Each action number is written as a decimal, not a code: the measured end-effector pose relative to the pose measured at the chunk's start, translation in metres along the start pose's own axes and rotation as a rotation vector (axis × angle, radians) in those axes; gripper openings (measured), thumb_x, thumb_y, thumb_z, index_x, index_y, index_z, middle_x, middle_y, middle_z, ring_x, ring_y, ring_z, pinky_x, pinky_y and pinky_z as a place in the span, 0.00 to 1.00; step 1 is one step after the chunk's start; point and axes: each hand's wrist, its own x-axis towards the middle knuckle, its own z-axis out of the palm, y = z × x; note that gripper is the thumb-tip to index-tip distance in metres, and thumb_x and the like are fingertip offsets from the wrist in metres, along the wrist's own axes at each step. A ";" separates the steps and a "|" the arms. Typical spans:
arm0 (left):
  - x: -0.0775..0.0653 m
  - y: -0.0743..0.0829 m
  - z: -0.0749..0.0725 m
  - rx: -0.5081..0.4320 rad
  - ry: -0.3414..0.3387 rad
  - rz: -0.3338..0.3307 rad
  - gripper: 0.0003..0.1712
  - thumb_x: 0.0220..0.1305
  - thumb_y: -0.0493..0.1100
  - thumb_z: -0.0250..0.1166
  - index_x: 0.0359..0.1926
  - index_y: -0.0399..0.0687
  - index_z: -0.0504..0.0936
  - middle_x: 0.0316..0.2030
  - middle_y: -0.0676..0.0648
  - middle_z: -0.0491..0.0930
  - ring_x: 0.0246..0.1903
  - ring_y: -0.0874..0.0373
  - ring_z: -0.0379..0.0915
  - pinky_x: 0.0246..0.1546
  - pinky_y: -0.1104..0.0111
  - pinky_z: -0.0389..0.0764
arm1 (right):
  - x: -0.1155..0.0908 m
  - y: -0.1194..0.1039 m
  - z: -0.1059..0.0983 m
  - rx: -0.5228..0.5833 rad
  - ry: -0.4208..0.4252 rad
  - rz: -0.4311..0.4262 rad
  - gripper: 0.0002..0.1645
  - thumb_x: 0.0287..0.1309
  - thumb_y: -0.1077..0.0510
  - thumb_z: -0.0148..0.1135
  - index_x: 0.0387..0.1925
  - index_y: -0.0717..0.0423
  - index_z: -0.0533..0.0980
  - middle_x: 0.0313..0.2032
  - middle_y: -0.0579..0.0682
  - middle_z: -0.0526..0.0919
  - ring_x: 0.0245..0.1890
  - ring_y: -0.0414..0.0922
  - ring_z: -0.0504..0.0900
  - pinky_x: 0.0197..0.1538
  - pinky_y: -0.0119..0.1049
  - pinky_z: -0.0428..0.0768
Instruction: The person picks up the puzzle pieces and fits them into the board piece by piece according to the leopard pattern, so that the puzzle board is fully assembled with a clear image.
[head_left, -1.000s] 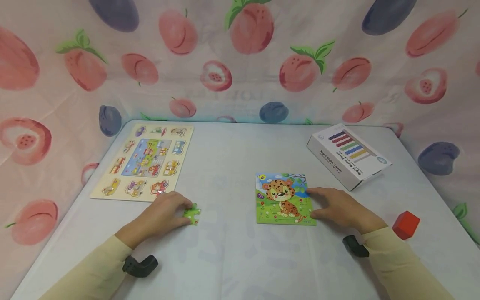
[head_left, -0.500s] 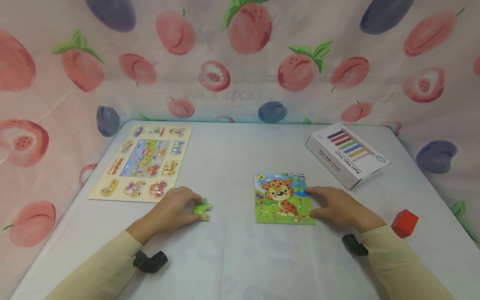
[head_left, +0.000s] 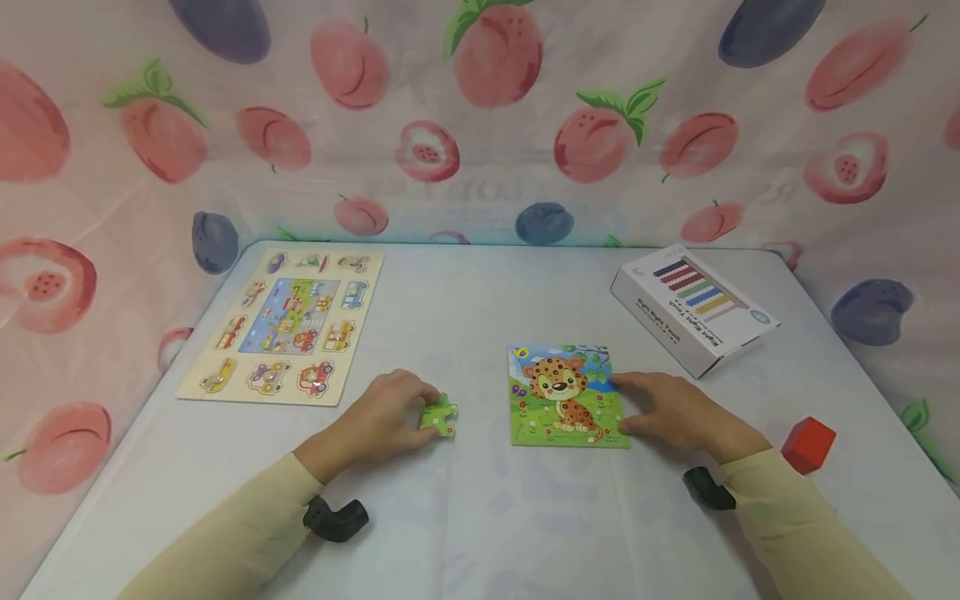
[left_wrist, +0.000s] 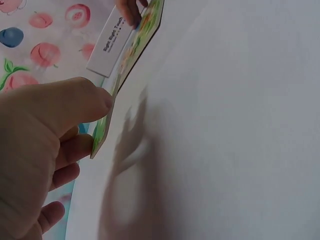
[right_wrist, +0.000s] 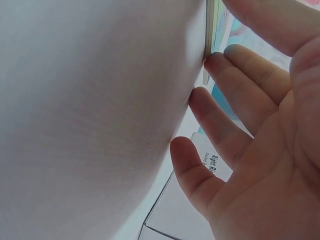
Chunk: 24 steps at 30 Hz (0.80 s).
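Note:
My left hand [head_left: 382, 414] pinches a green jigsaw puzzle piece [head_left: 437, 417] between thumb and fingers, left of the leopard puzzle. White dots and a notched right edge mark the piece. In the left wrist view, the thumb lies on one face of the piece [left_wrist: 102, 127] and fingers are behind it. The square leopard puzzle [head_left: 566, 396] lies flat on the table. At its right edge rests my right hand [head_left: 678, 414], thumb and fingers spread loosely. In the right wrist view, fingertips meet the board's edge [right_wrist: 209, 30] and the tabletop.
A wooden vehicle puzzle board [head_left: 348, 287] lies at the back left of the table. Toward the back right stands a white box [head_left: 693, 312] printed with coloured bars. A red block [head_left: 808, 445] sits right of my right wrist. Fruit-printed cloth [head_left: 480, 200] hangs behind and beside the table.
My left hand has moved right with the green puzzle piece, closer to the leopard puzzle. The right hand keeps its place at the leopard puzzle's right edge.

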 end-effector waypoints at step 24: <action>0.041 0.050 0.037 -0.012 -0.016 0.041 0.23 0.53 0.48 0.76 0.47 0.41 0.85 0.40 0.50 0.84 0.46 0.55 0.74 0.52 0.58 0.73 | 0.000 0.000 -0.001 0.016 -0.018 0.008 0.45 0.54 0.49 0.75 0.69 0.59 0.69 0.68 0.67 0.67 0.68 0.68 0.61 0.66 0.65 0.61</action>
